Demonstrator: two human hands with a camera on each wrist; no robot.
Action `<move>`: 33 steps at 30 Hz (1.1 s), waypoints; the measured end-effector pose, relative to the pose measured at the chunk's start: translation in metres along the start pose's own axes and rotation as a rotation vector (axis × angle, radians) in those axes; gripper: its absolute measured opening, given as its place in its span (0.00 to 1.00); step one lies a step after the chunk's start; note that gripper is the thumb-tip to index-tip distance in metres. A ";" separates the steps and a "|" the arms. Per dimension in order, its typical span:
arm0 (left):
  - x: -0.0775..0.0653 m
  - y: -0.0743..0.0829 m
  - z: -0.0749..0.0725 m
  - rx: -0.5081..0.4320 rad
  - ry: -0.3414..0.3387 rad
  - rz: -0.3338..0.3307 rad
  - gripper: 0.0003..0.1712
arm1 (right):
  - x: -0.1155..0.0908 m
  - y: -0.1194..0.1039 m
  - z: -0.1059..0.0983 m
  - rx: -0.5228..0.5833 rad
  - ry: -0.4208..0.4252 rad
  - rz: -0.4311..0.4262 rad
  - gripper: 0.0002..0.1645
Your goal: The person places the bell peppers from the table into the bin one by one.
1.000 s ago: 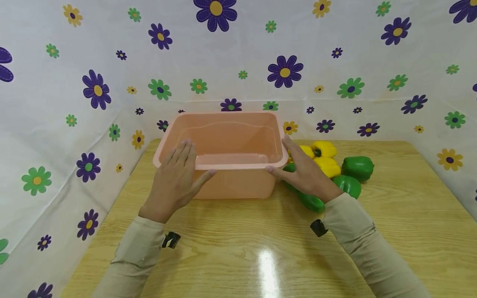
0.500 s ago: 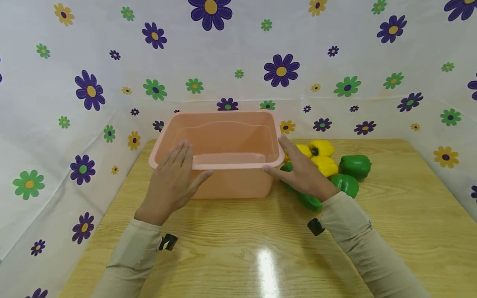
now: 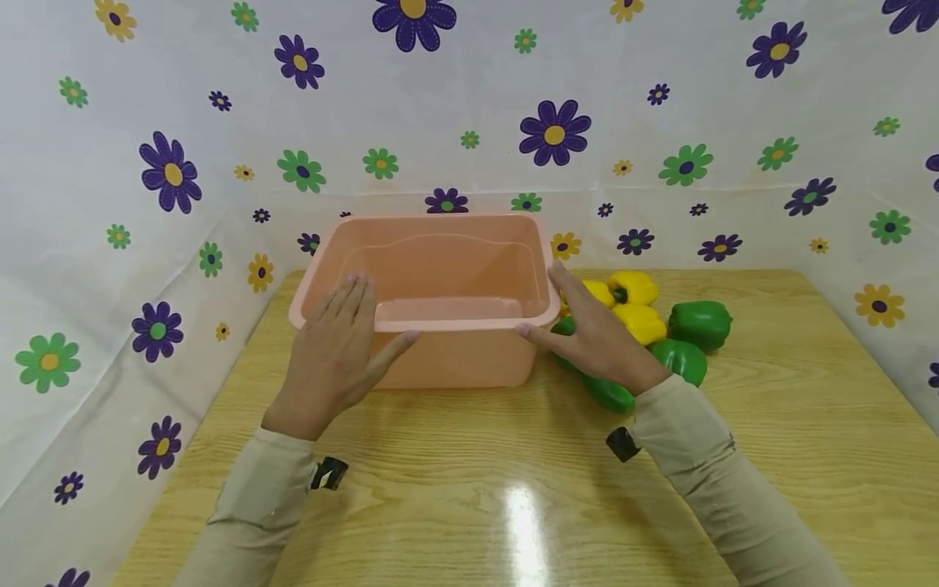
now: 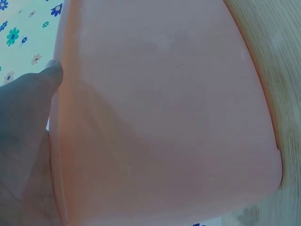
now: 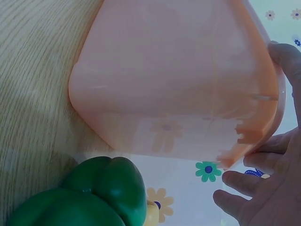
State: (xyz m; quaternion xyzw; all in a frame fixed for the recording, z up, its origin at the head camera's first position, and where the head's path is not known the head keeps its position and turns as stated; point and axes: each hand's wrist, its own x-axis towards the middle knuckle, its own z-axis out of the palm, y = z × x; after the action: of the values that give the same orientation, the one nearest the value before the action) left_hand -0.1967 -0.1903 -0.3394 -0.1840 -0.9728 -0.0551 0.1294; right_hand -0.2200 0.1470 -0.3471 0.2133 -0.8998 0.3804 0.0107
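A pink plastic tub [image 3: 455, 359] stands upright on the wooden table, with nothing seen inside it. My left hand [image 3: 326, 359] lies over its front left rim, fingers straight and together, thumb out along the front edge. In the left wrist view the thumb [image 4: 55, 70] touches the rim. At the front right corner is my right hand [image 3: 597, 338], its thumb on the front rim and its fingers extended along the right side. The right wrist view shows the tub's outer wall [image 5: 164, 70] and fairly straight, spread fingers [image 5: 242, 182] at the rim.
Right of the tub lie yellow bell peppers [image 3: 640, 324] and green bell peppers [image 3: 700, 326], partly hidden by my right hand. The wooden table [image 3: 440, 489] meets a white flowered cloth [image 3: 469, 98] behind the tub and at both sides.
The head view has shifted slightly. Both hands stay at the tub's rim in nearly the same pose, and the peppers lie as before.
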 end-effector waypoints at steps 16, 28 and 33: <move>0.000 -0.001 0.002 -0.017 0.018 -0.018 0.57 | -0.001 -0.003 0.002 -0.038 0.008 0.005 0.57; 0.001 0.000 0.002 -0.017 0.009 -0.017 0.57 | 0.001 -0.002 -0.001 -0.028 -0.002 -0.007 0.59; 0.000 0.000 0.001 -0.017 -0.003 -0.022 0.56 | 0.000 -0.002 -0.007 -0.010 -0.021 -0.023 0.58</move>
State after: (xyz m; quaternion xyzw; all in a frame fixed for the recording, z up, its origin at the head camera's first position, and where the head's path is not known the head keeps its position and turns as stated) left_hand -0.1969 -0.1901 -0.3409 -0.1747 -0.9744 -0.0645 0.1257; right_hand -0.2208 0.1508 -0.3409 0.2276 -0.8992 0.3736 0.0068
